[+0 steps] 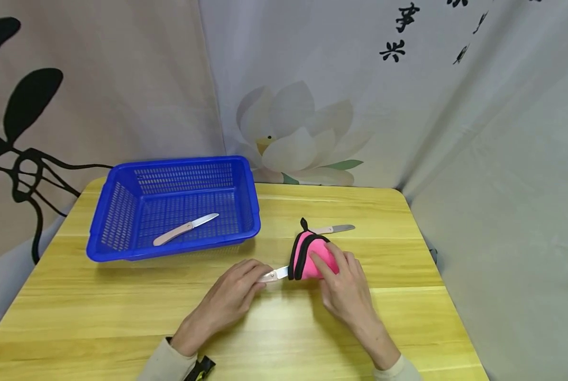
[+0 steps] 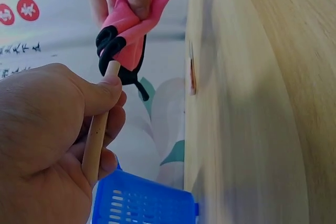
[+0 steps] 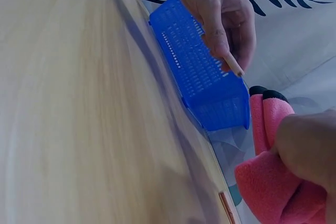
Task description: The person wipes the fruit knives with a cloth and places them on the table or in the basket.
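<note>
My left hand grips a small knife by its pale pinkish handle. The blade points right, and its tip end is hidden at the cloth's black edge. A bright pink cloth with black trim is bunched in my right hand, pinched between thumb and fingers just right of the blade. In the right wrist view the folded cloth hangs below that hand. A second knife lies on the table behind the cloth, its handle end partly covered from the head view.
A blue plastic basket with perforated walls stands at the back left of the wooden table. Another pale-handled knife lies inside it, blade toward the right. A printed curtain hangs behind the table.
</note>
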`<state>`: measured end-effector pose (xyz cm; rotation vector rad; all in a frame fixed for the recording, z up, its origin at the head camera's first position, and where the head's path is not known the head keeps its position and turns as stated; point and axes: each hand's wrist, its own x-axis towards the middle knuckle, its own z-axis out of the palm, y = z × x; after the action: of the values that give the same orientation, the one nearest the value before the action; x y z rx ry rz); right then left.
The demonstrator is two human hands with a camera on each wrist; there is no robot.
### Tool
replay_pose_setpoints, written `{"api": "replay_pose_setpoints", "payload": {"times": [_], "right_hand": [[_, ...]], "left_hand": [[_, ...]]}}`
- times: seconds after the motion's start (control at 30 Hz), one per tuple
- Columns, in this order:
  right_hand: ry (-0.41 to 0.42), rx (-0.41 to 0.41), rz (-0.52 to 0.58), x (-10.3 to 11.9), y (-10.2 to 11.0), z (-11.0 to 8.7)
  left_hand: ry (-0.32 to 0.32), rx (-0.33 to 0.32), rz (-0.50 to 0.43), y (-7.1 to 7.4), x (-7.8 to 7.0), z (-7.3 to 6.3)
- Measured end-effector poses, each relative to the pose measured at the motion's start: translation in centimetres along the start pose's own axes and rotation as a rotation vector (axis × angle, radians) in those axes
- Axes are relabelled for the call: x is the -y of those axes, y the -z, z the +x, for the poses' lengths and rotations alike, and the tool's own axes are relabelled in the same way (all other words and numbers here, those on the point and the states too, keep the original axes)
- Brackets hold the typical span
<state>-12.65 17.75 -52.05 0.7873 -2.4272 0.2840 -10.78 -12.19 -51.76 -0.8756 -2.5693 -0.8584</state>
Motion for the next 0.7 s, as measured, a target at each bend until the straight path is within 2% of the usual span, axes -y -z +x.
{"api": "replay_pose_setpoints", "payload": {"times": [0.1,0.27,0.57,0.7], "right_hand": [[-0.011,-0.007,0.0,-0.4,0.4,0.0],[-0.043,-0.031,0.019,-1.1,0.9,-0.1],[-0.102,-0.094,0.046,-1.7,1.6,-0.2],[-0.113,-0.114,0.08,-1.5,1.7,-0.3]], "left_hand": [[0.013,-0.001,-0.016,0.3,-0.1,0.0],[0.056,-0.009,-0.093,0.8,-0.3,-0.1],[0.185,-0.024,-0.289,1.8,-0.7,-0.4],[0.222,-0.057,-0.361,2.1,-0.9,-0.3]]}}
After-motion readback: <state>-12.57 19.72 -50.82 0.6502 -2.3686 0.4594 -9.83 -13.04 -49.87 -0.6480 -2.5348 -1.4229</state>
